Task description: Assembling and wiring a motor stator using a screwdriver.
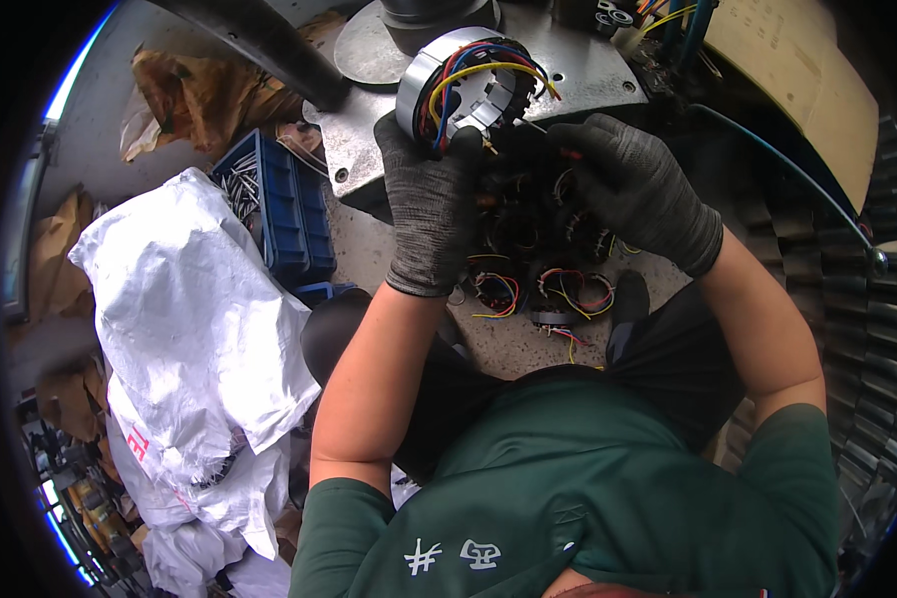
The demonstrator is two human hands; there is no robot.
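My left hand (pixel 427 209), in a dark grey knit glove, is closed on the lower edge of a motor stator (pixel 415 92). This stator is a silver metal ring with dark windings inside, tilted above the front edge of a metal plate. Red, blue and yellow lead wires (pixel 468 68) curve over its face. To its right, my gloved right hand (pixel 640 179) pinches a thin tool, whose slim metal shaft (pixel 533 127) points toward the ring. A bit of red shows at the fingers; the rest of the tool is hidden in the glove.
Below my hands, several more wired stators (pixel 576 291) sit on the floor between my legs. The metal plate (pixel 369 135) carries a round post. At left are a blue crate (pixel 291 204) of metal pins and a white sack (pixel 194 299). Cardboard (pixel 807 80) stands at right.
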